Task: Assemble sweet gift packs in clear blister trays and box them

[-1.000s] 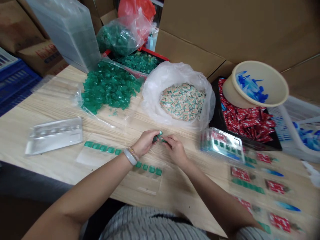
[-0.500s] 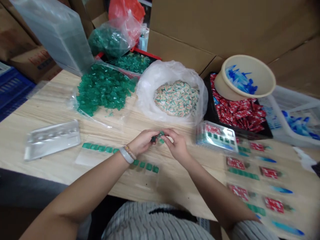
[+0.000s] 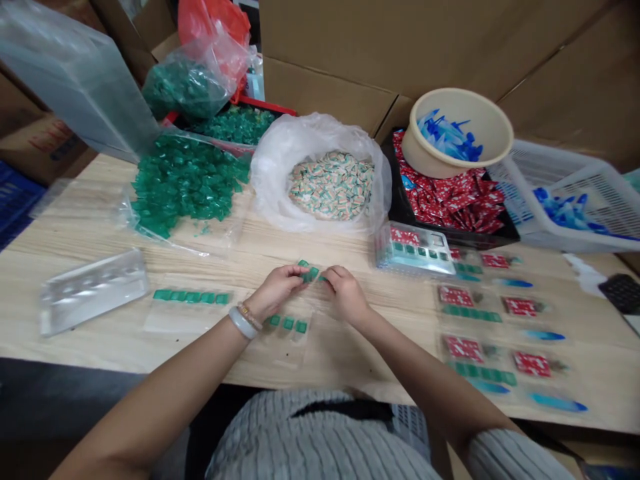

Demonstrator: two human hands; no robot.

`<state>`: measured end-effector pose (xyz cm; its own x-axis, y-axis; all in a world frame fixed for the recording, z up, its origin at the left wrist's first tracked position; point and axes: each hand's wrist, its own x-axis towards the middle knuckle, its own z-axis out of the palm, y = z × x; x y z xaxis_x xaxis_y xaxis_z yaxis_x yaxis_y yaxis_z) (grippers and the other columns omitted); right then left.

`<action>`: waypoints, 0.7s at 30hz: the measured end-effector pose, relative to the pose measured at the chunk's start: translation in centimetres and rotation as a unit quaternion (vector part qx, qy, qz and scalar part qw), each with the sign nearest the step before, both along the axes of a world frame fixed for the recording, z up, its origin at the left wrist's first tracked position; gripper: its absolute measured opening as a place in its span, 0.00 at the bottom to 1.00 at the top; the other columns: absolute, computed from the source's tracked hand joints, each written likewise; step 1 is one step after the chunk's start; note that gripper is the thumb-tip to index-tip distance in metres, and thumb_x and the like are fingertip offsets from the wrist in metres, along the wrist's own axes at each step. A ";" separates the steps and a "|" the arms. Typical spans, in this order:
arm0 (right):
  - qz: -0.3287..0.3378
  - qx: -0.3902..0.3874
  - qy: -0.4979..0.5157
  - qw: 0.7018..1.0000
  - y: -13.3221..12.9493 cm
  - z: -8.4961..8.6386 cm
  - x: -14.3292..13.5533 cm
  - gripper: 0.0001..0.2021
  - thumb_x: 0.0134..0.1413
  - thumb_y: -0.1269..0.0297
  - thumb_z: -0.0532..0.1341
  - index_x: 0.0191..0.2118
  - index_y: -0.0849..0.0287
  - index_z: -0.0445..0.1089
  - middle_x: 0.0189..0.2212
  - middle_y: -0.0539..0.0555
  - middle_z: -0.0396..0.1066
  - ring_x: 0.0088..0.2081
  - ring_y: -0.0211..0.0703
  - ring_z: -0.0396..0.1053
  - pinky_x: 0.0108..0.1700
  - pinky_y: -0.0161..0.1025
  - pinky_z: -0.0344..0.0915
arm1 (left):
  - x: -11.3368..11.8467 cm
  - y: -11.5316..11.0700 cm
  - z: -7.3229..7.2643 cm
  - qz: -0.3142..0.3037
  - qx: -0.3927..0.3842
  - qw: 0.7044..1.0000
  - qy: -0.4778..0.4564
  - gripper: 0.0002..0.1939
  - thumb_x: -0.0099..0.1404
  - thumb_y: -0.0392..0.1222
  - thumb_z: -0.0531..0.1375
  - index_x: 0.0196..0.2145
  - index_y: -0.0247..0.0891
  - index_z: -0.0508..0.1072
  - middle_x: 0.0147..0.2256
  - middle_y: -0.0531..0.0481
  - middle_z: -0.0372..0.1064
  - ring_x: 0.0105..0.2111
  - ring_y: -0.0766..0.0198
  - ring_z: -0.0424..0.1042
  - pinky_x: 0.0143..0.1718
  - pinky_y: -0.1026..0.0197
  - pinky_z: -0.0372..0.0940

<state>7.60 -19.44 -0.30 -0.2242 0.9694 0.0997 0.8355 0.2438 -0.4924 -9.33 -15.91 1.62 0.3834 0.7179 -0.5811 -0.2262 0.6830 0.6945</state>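
One pale wooden surface (image 3: 113,347) carries everything in reach, its near edge running beneath the person's forearms. Beyond the hands stand a white plastic bag (image 3: 270,160), a heap of green pieces (image 3: 187,183) to its left and a cream basin (image 3: 420,150) to its right. A moulded clear tray (image 3: 95,290) lies far left; stacked clear trays (image 3: 415,263) sit right of the hands, narrowing the room there. The left hand (image 3: 277,287) pinches green squares (image 3: 310,274) between thumb and fingers, just in front of the bag. The right hand (image 3: 350,293) has its fingers drawn narrow beside them, green at the tips; whether it grips that cannot be told. Nearer the body, one row of squares (image 3: 193,297) lies left of the left wrist, another (image 3: 288,323) just below it
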 end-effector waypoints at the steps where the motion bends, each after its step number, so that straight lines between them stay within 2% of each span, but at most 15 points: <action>1: 0.006 0.002 -0.021 1.000 0.0 -0.2 -0.2 0.09 0.54 0.72 0.52 0.33 0.60 0.68 0.32 0.57 0.68 0.36 0.44 0.63 0.40 0.40 0.62 | 0.0 0.0 -0.3 0.005 0.000 1.000 -0.001 0.10 0.46 0.25 0.58 0.27 0.32 0.74 0.33 0.49 0.71 0.34 0.68 0.68 0.42 0.63 0.61; 5: -0.002 0.027 -0.041 0.999 -0.7 -0.2 -0.2 0.11 0.54 0.70 0.53 0.42 0.61 0.68 0.36 0.59 0.69 0.39 0.48 0.63 0.44 0.45 0.61 | -0.2 -0.2 -0.5 0.025 -0.006 1.000 -0.002 0.06 0.46 0.26 0.61 0.25 0.31 0.73 0.29 0.50 0.70 0.30 0.70 0.68 0.40 0.65 0.61; 8: -0.029 0.069 0.023 0.997 -1.5 0.9 -0.2 0.17 0.54 0.65 0.55 0.50 0.60 0.63 0.43 0.61 0.67 0.45 0.49 0.62 0.46 0.48 0.61 | 0.2 -0.7 0.1 -0.001 -0.008 0.999 -0.035 0.04 0.47 0.30 0.64 0.23 0.31 0.72 0.27 0.49 0.70 0.29 0.70 0.68 0.38 0.65 0.62; 10: -0.018 0.073 0.104 0.992 -1.8 1.7 -0.2 0.15 0.55 0.64 0.54 0.48 0.57 0.65 0.42 0.59 0.67 0.45 0.46 0.63 0.45 0.45 0.62 | 1.0 -0.9 0.5 -0.049 -0.006 0.997 -0.063 0.07 0.47 0.35 0.65 0.24 0.30 0.72 0.26 0.49 0.69 0.28 0.70 0.67 0.35 0.66 0.62; 13: -0.035 0.033 0.229 0.972 -1.8 2.3 0.6 0.09 0.54 0.63 0.55 0.39 0.57 0.68 0.32 0.54 0.69 0.35 0.40 0.67 0.37 0.38 0.65 | 2.6 -0.7 0.9 -0.099 0.023 0.993 -0.062 0.11 0.48 0.43 0.65 0.25 0.31 0.72 0.23 0.52 0.66 0.23 0.71 0.63 0.27 0.67 0.59; 15: -0.097 0.020 0.273 0.957 -1.8 2.2 1.6 0.08 0.53 0.62 0.57 0.37 0.58 0.68 0.29 0.53 0.68 0.31 0.38 0.67 0.33 0.36 0.65 | 3.3 -0.1 1.0 -0.103 0.096 0.990 0.000 0.13 0.54 0.47 0.60 0.24 0.32 0.71 0.22 0.51 0.65 0.23 0.69 0.63 0.26 0.66 0.58; 16: -0.125 0.023 0.274 0.953 -1.8 2.1 2.2 0.07 0.52 0.62 0.57 0.36 0.58 0.68 0.28 0.52 0.68 0.30 0.38 0.66 0.32 0.36 0.65 | 3.4 0.2 1.0 -0.103 0.163 0.980 0.056 0.13 0.56 0.47 0.58 0.25 0.33 0.72 0.24 0.50 0.65 0.25 0.67 0.64 0.29 0.64 0.59; 17: -0.142 0.027 0.260 0.955 -2.0 1.9 2.7 0.07 0.52 0.63 0.57 0.35 0.59 0.68 0.28 0.52 0.67 0.28 0.38 0.65 0.32 0.36 0.65 | 3.3 0.6 1.0 -0.106 0.249 0.955 0.122 0.13 0.58 0.46 0.56 0.26 0.33 0.72 0.27 0.48 0.67 0.29 0.64 0.65 0.33 0.62 0.60; 18: -0.143 0.031 0.234 0.961 -2.1 1.7 3.0 0.06 0.52 0.64 0.57 0.34 0.59 0.68 0.27 0.52 0.67 0.28 0.37 0.65 0.32 0.36 0.64 | 3.1 0.9 0.9 -0.117 0.342 0.913 0.191 0.11 0.58 0.45 0.56 0.29 0.34 0.73 0.31 0.46 0.68 0.34 0.61 0.65 0.38 0.59 0.59; 20: -0.105 0.031 0.166 0.980 -2.3 1.2 3.4 0.06 0.52 0.67 0.56 0.33 0.60 0.69 0.29 0.54 0.67 0.30 0.38 0.65 0.34 0.37 0.64 | 2.4 1.3 0.4 -0.167 0.499 0.797 0.296 0.10 0.56 0.40 0.57 0.36 0.38 0.74 0.40 0.45 0.67 0.44 0.56 0.61 0.47 0.55 0.54; 21: -0.078 0.028 0.135 0.987 -2.4 0.9 3.3 0.07 0.53 0.68 0.55 0.34 0.60 0.70 0.31 0.55 0.67 0.32 0.40 0.65 0.36 0.38 0.64 | 2.0 1.4 0.1 -0.203 0.546 0.745 0.326 0.11 0.56 0.39 0.58 0.39 0.39 0.73 0.43 0.45 0.66 0.46 0.55 0.59 0.48 0.54 0.52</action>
